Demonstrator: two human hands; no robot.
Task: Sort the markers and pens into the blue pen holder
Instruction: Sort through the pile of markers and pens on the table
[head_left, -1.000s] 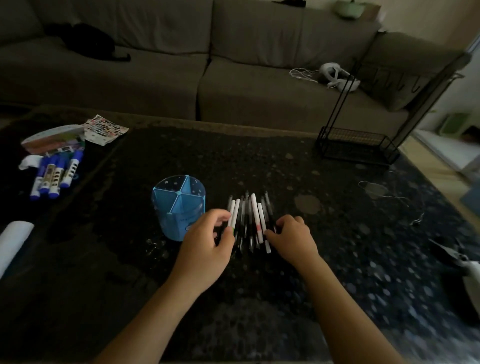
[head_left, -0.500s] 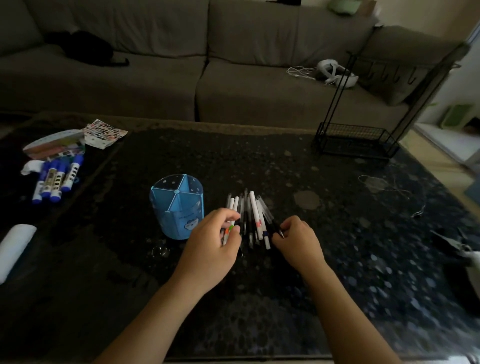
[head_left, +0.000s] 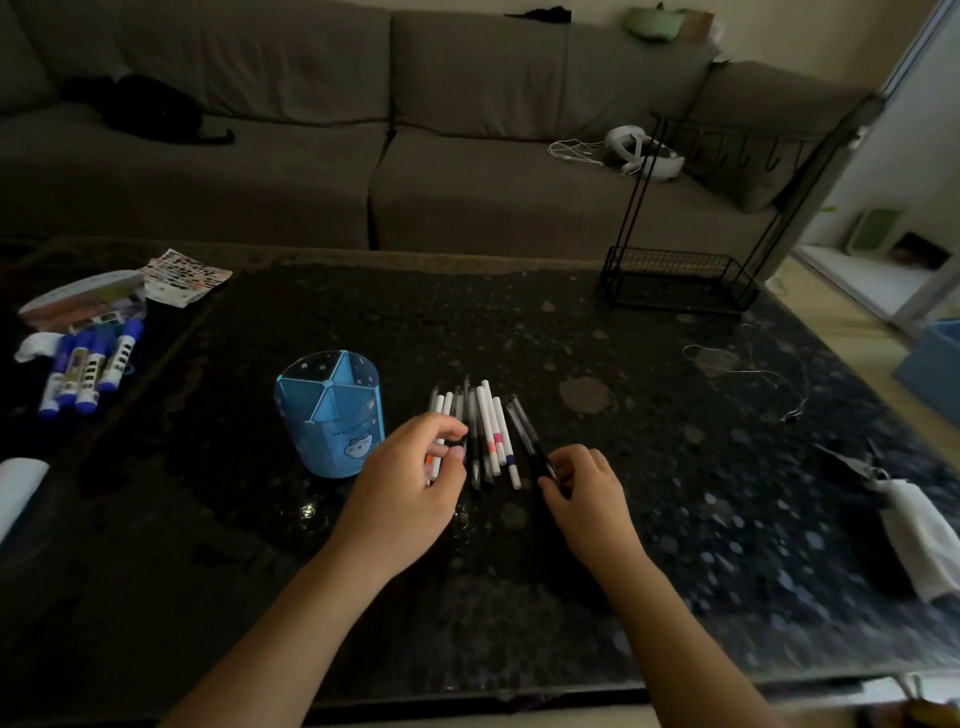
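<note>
A blue pen holder (head_left: 332, 415) with several wedge-shaped compartments stands upright on the dark table, and nothing shows inside it. Just right of it lies a fanned row of white and black pens and markers (head_left: 488, 426). My left hand (head_left: 410, 488) rests on the left end of the row, thumb and fingers pinched on a white pen with an orange band. My right hand (head_left: 582, 488) is at the right end, fingers closed on a black pen (head_left: 527, 434) that angles away from the others. Several thick blue markers (head_left: 88, 371) lie at the far left.
A black wire rack (head_left: 680, 280) stands at the table's far right. A thin cable (head_left: 748, 369) and pliers with a white cloth (head_left: 904, 509) lie on the right. Papers and a packet (head_left: 104, 296) sit at the far left. A grey sofa runs behind the table.
My left hand's fingers have closed on a white pen at the row's left end. My right hand has drawn a black pen sideways out of the row.
</note>
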